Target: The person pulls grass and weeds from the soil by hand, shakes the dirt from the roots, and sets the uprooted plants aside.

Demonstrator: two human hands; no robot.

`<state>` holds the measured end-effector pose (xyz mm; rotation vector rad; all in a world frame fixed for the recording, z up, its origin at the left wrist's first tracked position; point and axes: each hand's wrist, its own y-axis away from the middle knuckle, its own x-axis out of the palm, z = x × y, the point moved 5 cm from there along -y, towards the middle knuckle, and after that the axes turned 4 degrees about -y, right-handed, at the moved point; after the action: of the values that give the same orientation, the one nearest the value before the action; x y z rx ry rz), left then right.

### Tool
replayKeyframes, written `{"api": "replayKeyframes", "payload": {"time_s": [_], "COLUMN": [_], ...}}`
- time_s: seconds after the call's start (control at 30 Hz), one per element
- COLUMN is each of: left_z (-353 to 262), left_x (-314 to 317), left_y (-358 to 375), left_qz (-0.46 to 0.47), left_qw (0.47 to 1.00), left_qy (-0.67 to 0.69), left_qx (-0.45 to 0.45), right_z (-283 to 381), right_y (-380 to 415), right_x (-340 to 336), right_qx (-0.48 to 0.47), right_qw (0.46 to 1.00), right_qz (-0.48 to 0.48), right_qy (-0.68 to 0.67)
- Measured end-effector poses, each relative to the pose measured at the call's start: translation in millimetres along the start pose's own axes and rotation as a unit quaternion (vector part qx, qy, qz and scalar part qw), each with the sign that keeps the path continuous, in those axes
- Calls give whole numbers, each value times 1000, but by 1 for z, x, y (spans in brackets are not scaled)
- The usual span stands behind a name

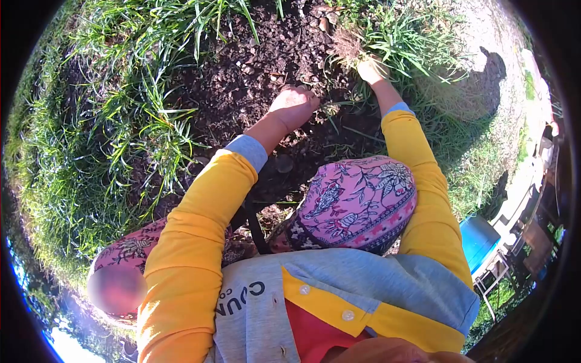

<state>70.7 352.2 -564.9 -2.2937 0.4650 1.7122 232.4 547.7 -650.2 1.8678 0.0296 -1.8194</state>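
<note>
The left hand [295,107] has its fingers curled down on the dark crumbly dirt [254,72] in the middle. Farther right, the right hand [370,69] grips a long grass clump [399,42]

Yellow sleeves [200,212], grey cuffs, floral trousers [357,202]

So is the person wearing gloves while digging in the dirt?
No. Both the left hand on the dark soil and the right hand at the grass clump are bare, with skin showing past the yellow sleeves.
</note>
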Motion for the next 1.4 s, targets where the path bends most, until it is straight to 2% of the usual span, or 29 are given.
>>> {"api": "replayKeyframes", "payload": {"time_s": [0.1,0.13,0.2,0.23,0.33,0.37,0.4,0.43,0.47,0.5,0.57,0.63,0.67,0.7,0.73,0.77,0.87,0.9,1.0,1.1,1.13,1.2,1.23,1.3,1.37,1.4], "left_z": [8,7,8,9,13,14,15,18,18,21,26,25,24,23,23,28,30,33,34,24,24,26,25,28,29,28], "left_x": [8,5,4,8,15,14,14,13,0,5,9,4,-1,-6,-11,-16,-17,-9,3,-3,-4,-6,0,9,20,16], "left_y": [-5,-7,-13,-16,-26,-30,-34,-39,-40,-43,-46,-48,-47,-43,-43,-47,-36,-36,-31,-38,-40,-40,-40,-40,-37,-37], "left_qz": [-10,-13,-11,-8,26,46,66,71,93,66,41,44,31,21,13,6,1,-15,-85,-27,-1,-16,-8,11,-18,-31], "left_qw": [999,1000,1000,999,997,995,991,986,959,958,947,924,926,927,930,934,933,936,944,944,941,932,931,925,934,938], "left_qy": [31,21,16,26,55,63,72,88,176,183,204,231,229,227,223,221,231,230,230,217,209,242,245,252,233,223], "left_qx": [-10,-4,-18,-25,-51,-69,-89,-125,-204,-211,-245,-301,-299,-297,-292,-281,-277,-266,-221,-247,-265,-270,-271,-285,-270,-264], "right_z": [-36,-41,-48,-45,-57,-76,-93,-92,-85,-75,-62,-84,-95,-79,-69,-67,-96,-112,-116,-98,-112,-90,-108,-116,-120,-123], "right_y": [25,47,101,129,178,179,182,189,199,205,214,197,182,173,166,165,157,160,146,143,135,140,133,135,142,139], "right_x": [57,55,66,61,34,36,41,8,-36,-63,-97,-38,11,20,32,48,24,19,48,64,58,-18,-14,18,49,52], "right_qx": [-8,99,50,32,100,45,-14,79,171,242,368,272,183,127,82,59,111,136,71,9,67,174,151,65,-27,-55], "right_qw": [1000,989,983,982,937,985,978,990,979,952,860,921,966,985,989,988,990,958,993,976,988,972,974,971,945,960], "right_qz": [4,46,16,30,32,110,185,117,47,1,-95,-163,-163,-107,-19,122,-11,-99,-94,-81,-97,-108,-84,-201,-319,-268], "right_qy": [13,-97,-177,-184,-335,-124,93,-6,-104,-187,-342,-226,-88,45,120,77,-91,-232,-14,202,97,-114,-145,-112,-71,-63]}}
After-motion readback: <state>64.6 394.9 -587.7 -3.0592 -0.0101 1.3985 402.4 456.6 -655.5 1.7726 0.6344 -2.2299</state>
